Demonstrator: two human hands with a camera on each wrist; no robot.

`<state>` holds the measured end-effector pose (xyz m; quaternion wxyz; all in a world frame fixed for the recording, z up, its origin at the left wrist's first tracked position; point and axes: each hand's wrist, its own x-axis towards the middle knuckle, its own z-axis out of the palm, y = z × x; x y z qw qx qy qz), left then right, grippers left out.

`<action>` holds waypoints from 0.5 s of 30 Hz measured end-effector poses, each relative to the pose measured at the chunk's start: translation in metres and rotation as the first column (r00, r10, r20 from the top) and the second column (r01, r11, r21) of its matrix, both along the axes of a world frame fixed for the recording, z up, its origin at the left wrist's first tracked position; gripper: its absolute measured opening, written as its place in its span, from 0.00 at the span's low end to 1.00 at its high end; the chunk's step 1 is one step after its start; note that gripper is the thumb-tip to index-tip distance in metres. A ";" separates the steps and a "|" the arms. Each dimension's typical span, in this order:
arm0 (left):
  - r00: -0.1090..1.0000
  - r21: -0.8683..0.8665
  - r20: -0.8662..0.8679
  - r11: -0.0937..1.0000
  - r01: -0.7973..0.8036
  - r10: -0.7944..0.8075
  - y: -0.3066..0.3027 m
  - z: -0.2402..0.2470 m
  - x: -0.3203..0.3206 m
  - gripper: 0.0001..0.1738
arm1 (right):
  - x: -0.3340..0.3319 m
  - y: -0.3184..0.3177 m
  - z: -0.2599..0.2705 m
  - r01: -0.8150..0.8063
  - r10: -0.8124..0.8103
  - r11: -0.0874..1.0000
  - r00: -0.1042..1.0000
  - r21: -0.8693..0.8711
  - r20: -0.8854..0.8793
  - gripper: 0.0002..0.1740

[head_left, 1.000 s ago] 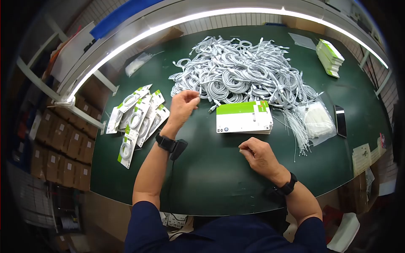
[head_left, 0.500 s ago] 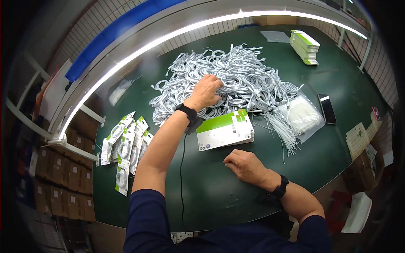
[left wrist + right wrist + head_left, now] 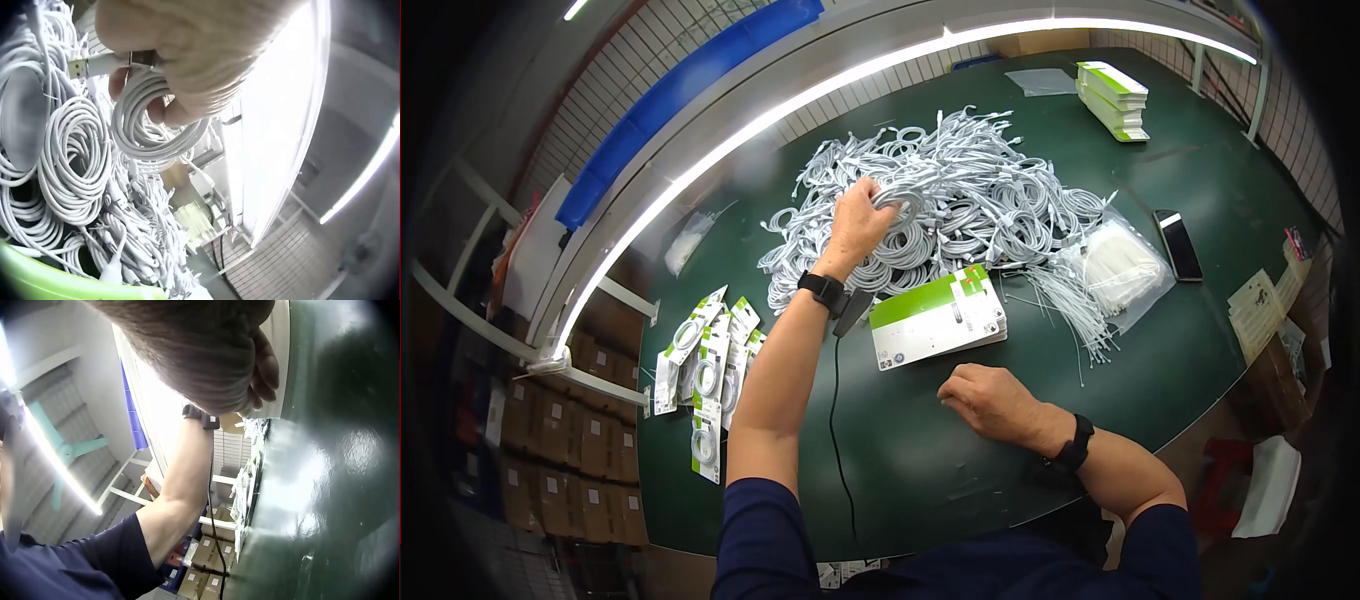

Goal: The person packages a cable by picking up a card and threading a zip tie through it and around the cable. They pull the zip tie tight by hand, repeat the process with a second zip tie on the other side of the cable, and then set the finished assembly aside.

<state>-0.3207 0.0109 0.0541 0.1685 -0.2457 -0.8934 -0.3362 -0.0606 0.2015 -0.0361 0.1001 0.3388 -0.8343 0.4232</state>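
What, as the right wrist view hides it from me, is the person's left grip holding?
Observer: The left grip has a coiled white cable pinched in its fingers.
Operator: Can you see either end of that cable?
Observer: Yes, a USB plug pokes out beside the fingers.
Operator: And what lies on the far right, past the cable ties?
Observer: A black smartphone, just to the right of the clear bag of white cable ties.
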 end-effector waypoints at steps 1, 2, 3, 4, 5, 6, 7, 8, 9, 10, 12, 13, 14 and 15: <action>0.997 0.114 0.061 0.992 -0.055 0.048 -0.008 -0.001 0.002 0.17 | 0.000 0.000 0.000 0.000 0.000 1.000 1.000 0.006 -0.004 0.05; 0.986 0.138 0.143 0.985 -0.104 0.084 -0.017 -0.004 -0.001 0.14 | 0.000 0.000 0.000 0.000 0.000 1.000 1.000 0.013 -0.008 0.05; 0.966 0.231 0.254 0.966 -0.113 0.052 -0.024 -0.003 0.002 0.14 | 0.000 0.000 0.000 -0.003 0.003 1.000 1.000 0.016 -0.009 0.05; 0.934 0.321 0.358 0.938 -0.132 0.009 -0.030 -0.004 0.007 0.13 | 0.000 0.000 0.000 -0.006 0.006 1.000 1.000 0.020 -0.009 0.05; 0.891 0.407 0.451 0.899 -0.161 -0.045 -0.037 -0.005 0.011 0.13 | -0.001 0.000 0.000 -0.010 0.010 1.000 1.000 0.024 -0.009 0.05; 0.855 0.496 0.511 0.844 -0.203 -0.094 -0.042 -0.004 0.013 0.15 | -0.001 0.000 -0.001 -0.008 0.008 1.000 1.000 0.030 -0.005 0.05; 0.815 0.575 0.560 0.779 -0.250 -0.151 -0.047 -0.004 0.016 0.16 | -0.001 0.000 -0.001 -0.005 0.005 0.999 1.000 0.037 0.000 0.05; 0.773 0.644 0.596 0.704 -0.299 -0.217 -0.051 -0.003 0.017 0.18 | -0.002 0.000 -0.001 0.000 0.000 0.999 1.000 0.044 0.003 0.05; 0.730 0.700 0.621 0.623 -0.350 -0.287 -0.054 -0.001 0.017 0.20 | -0.002 0.001 -0.001 0.004 -0.004 0.999 1.000 0.045 0.006 0.05; 0.699 0.712 0.633 0.605 -0.356 -0.333 -0.060 0.002 0.013 0.22 | -0.003 0.001 -0.002 0.009 -0.009 0.999 1.000 0.045 0.009 0.05; 0.677 0.624 0.696 0.670 -0.402 -0.242 -0.063 0.013 0.023 0.22 | -0.003 0.001 -0.003 0.016 -0.017 0.999 1.000 0.042 0.015 0.05; 0.663 0.577 0.723 0.698 -0.425 -0.194 -0.064 0.020 0.029 0.22 | -0.004 0.002 -0.003 0.018 -0.018 0.999 1.000 0.039 0.017 0.06; 0.560 0.584 0.743 0.764 -0.273 -0.368 -0.082 0.017 0.013 0.24 | -0.004 0.002 -0.002 0.018 -0.019 0.999 1.000 0.036 0.019 0.06; 0.584 0.599 0.728 0.748 -0.286 -0.359 -0.082 0.019 0.015 0.23 | -0.004 0.002 -0.002 0.019 -0.020 0.999 0.999 0.037 0.027 0.06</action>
